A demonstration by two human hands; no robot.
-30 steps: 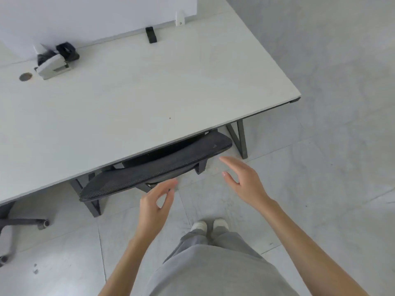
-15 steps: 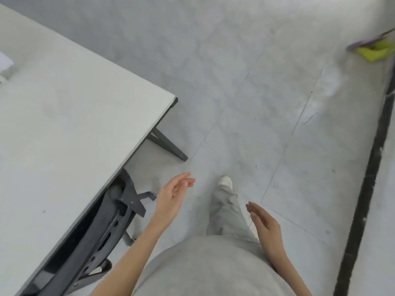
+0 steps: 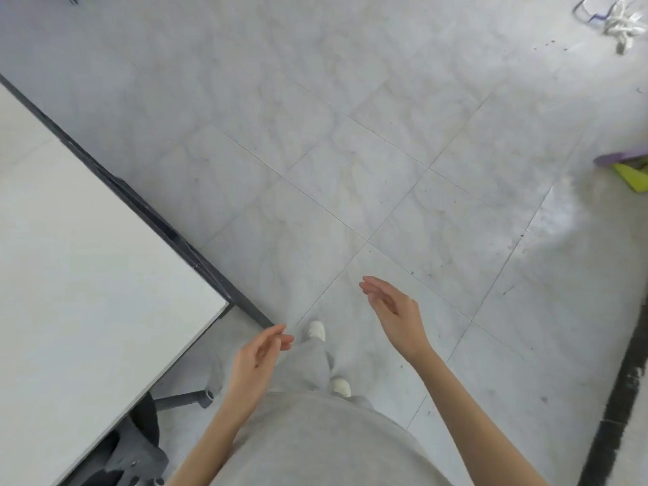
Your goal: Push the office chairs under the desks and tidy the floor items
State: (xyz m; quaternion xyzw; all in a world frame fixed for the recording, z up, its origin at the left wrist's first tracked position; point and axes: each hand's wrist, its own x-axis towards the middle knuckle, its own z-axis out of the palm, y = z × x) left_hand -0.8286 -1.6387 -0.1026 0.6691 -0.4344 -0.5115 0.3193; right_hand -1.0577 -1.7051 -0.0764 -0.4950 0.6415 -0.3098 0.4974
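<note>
Both hands free: left hand and right hand hang loosely open, holding nothing, mid-stride. The office chair sits tucked under the desk, behind the left fingertips. Ahead-right of the right fingertips: cord bundle and purple-green item, likely next.

I am counting two hands, a left hand and a right hand, both empty with loose fingers. I am seeing one desk left of the fingers, one chair tucked beneath it, two shoes near the fingertips, one cord bundle and one green-and-purple item far beyond them.
</note>
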